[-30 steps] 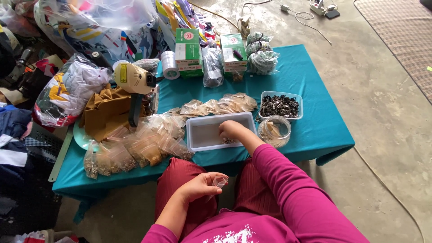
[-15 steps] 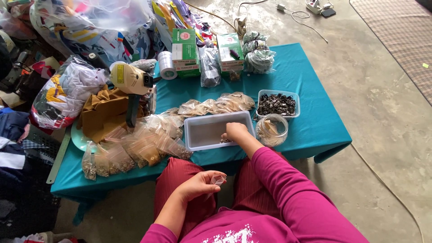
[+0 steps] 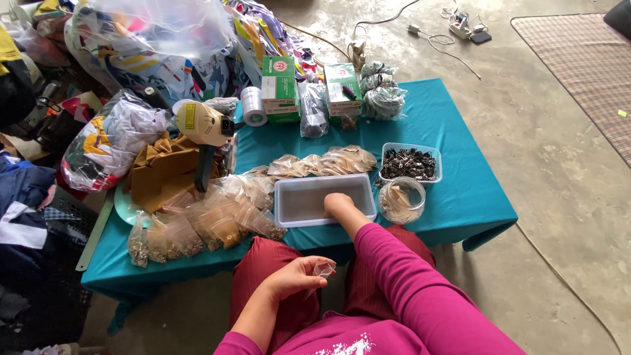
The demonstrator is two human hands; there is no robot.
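Bags of cloth (image 3: 112,141) and a yellow tagging gun (image 3: 202,125) crowd the left end of the teal table (image 3: 460,197), with a spread of filled little plastic bags (image 3: 204,220) lying in front of them. Down over the lap, the left hand (image 3: 296,277) pinches a small clear bag (image 3: 324,269) between its fingertips. Further right, the right hand (image 3: 338,205) reaches into the shallow grey tray (image 3: 289,197), fingers curled down onto its floor, though whether they grip anything I cannot tell; a round clear tub (image 3: 402,200) and a box of dark bits (image 3: 410,164) sit just beside it.
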